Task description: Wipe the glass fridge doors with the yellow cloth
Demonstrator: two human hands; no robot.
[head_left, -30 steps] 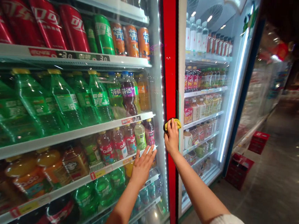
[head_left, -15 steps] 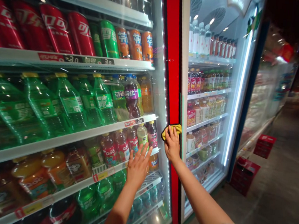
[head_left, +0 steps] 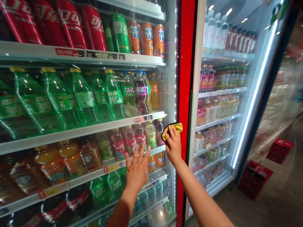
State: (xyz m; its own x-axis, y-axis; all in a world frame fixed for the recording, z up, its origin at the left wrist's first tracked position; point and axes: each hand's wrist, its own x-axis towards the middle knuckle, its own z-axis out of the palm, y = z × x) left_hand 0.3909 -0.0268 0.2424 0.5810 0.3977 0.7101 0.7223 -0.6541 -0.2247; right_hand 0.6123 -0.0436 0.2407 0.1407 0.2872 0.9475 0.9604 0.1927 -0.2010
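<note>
My right hand [head_left: 173, 143] presses a yellow cloth with a dark border [head_left: 177, 127] against the right edge of a glass fridge door, where the glass meets the red door frame [head_left: 184, 77]. Its fingers lie over the cloth, and the palm side is hidden. Lower and to the left, my left hand [head_left: 137, 168] is spread against the glass with nothing in it. Behind the glass, near the left hand, small Qoo bottles [head_left: 118, 142] stand on a shelf. Large green bottles [head_left: 85, 95] fill the shelf above.
Red cans [head_left: 94, 27] line an upper shelf behind the glass. A second lit fridge [head_left: 216, 94] with bottled drinks adjoins on the right. Red boxes [head_left: 254, 180] sit on the floor [head_left: 289, 199] farther right, beside a long display case.
The cloth under my right hand has shifted left, from the red frame onto the glass edge. My left hand stays spread on the glass. The view has swung slightly left.
</note>
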